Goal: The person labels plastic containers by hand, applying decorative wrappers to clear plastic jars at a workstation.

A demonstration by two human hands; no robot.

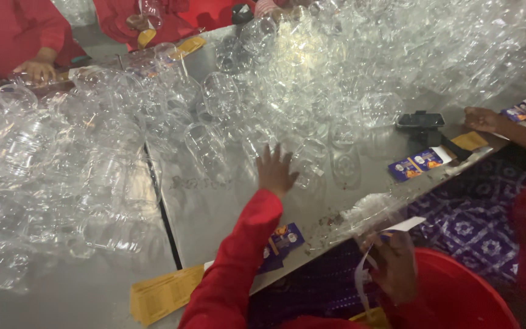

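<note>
Red bucket (458, 292) sits lowest, just under the right hand (392, 268), whose fingers curl shut on a white paper strip (363, 275) that loops down beside them; a clear plastic bag (369, 213) lies just above its knuckles. Left hand (275, 170) stretches forward from a red sleeve (238, 268), fingers spread wide and flat, gripping nothing, their tips touching a clear jar (312, 163) at the near edge of the jar heap (287, 73). Behind its wrist lies a blue label (281, 240) on the grey table (214, 207). Yellow sheets (162, 295) lie well left of the sleeve. Far right of the fingers, another person's hand (482, 119) rests near a black phone (420, 120).
</note>
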